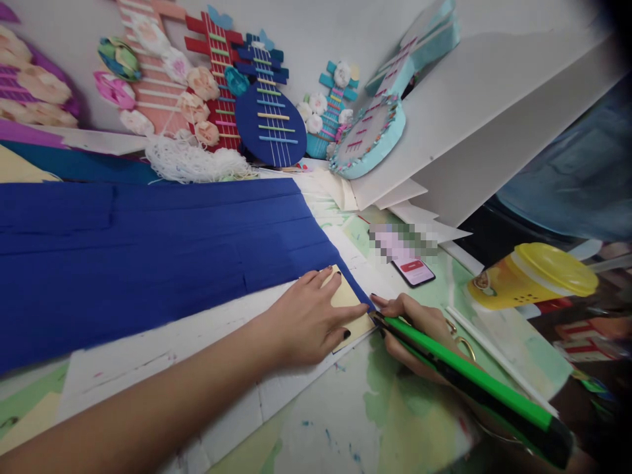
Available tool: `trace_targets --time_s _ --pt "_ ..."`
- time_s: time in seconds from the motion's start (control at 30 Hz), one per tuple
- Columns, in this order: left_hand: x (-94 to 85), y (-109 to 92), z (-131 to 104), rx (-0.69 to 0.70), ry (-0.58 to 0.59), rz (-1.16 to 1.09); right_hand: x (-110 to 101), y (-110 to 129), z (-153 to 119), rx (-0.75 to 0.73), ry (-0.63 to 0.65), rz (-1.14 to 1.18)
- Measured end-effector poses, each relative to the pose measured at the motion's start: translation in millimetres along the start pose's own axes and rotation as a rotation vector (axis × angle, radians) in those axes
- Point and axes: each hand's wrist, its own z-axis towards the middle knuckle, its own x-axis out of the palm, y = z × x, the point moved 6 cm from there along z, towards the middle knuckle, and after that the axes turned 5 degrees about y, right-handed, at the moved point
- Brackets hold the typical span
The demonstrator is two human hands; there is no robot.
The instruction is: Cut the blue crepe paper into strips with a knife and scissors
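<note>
Blue sheet [162, 257] spread across the left of the worktop [336, 428], creased, its right end running in a narrow band past a small cream card [348, 293] and down to the cutter's tip. White board [148, 349] beneath. Left hand [309, 319] spread and pressing, fingers splayed over the card, holding it down rather than gripping it; index fingertip close to the card's right corner. Right hand [419, 319] wrapped around a green cutter [469, 375], its front end at that corner, its tail pointing near and right. Blade contact too small to make out; cannot tell whether it is in the material or just beside it. Progress, as I read it: setting-up done, card placed and pinned, tool in position at its edge. Cutting looks early or only begun: no freed blue piece visible, and the wide body of the sheet on the left appears whole. Any slit under the fingers is hidden. Left to do, judging by the layout: the line along the card, then parting the piece from the rest. Far side: upright string-instrument models, a dark blue one [247, 125] among them, decorated and looking complete. Phone [417, 273] and yellow cup [533, 276] to the right, both apart from the work.
</note>
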Motion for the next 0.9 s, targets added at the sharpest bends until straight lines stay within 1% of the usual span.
trace_targets --time_s 0.17,0.3,0.5,0.67,0.73,0.83,0.9 --pt "0.6 0.9 -0.3 -0.005 0.001 -0.006 0.0 -0.5 -1.3 0.001 -0.013 -0.009" --pt "0.6 1.0 0.0 -0.009 0.007 -0.016 -0.6 -1.0 -2.9 0.015 0.012 -0.007" --pt "-0.5 -0.2 0.5 -0.019 0.023 -0.027 -0.1 -1.8 -4.1 0.015 0.015 0.025" --pt "0.0 0.5 0.7 -0.023 0.034 -0.028 -0.7 -5.5 -7.8 0.082 -0.001 0.053" --pt "0.5 0.8 0.5 -0.021 0.033 -0.029 0.0 -6.7 -8.6 0.102 0.021 0.054" --pt "1.2 1.1 0.2 -0.019 0.027 -0.032 1.7 -5.9 -8.8 0.083 0.052 0.039" --pt "1.3 1.4 0.1 -0.021 0.024 -0.036 1.3 -5.9 -9.4 0.074 0.031 0.015"
